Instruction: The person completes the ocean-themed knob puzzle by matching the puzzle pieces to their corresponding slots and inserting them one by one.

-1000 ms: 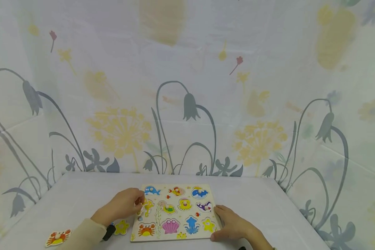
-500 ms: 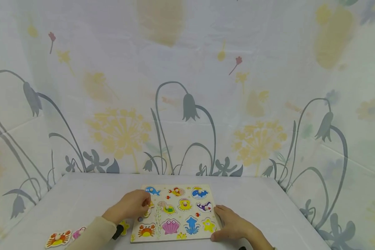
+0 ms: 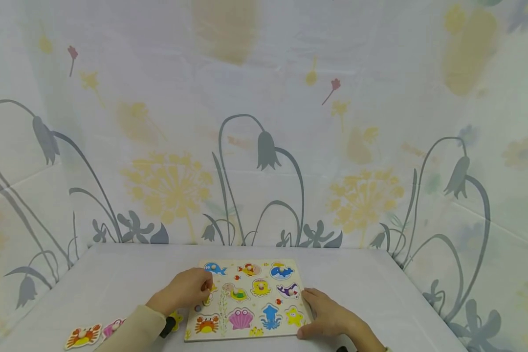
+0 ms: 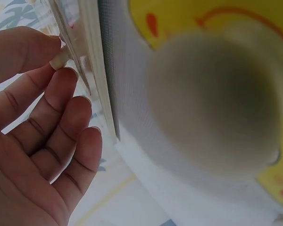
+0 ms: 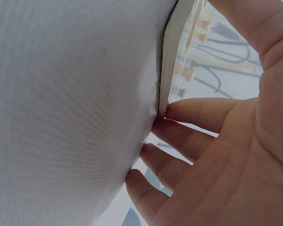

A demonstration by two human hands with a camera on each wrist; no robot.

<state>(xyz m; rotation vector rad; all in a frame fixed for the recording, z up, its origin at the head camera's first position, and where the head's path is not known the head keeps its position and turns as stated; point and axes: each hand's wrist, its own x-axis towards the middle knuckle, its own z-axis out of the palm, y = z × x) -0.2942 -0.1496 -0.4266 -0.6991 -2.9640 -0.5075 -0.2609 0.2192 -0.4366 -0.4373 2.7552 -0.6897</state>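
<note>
My left hand (image 3: 182, 291) is over the left side of a wooden sea-animal puzzle board (image 3: 229, 333). In the left wrist view, its thumb and index finger pinch the wooden knob (image 4: 60, 58) of a thin puzzle piece (image 4: 71, 42), seen edge-on close to the board. Some yellow of that piece shows below the fingers in the head view; the rest is hidden by the hand. My right hand (image 3: 327, 315) rests at the board's right edge. Its relaxed fingers touch the edge and the tabletop in the right wrist view.
A crab piece (image 3: 82, 336) and a pink piece (image 3: 113, 327) lie on the white tabletop (image 3: 356, 274) at the front left. A yellow star piece (image 3: 177, 320) is partly behind the left wrist. Floral cloth (image 3: 264, 195) hangs behind the table.
My left hand has moved right with the puzzle piece, further over the board, then stayed nearly still. The pink piece has come into view behind the sleeve. My right hand has stayed put.
</note>
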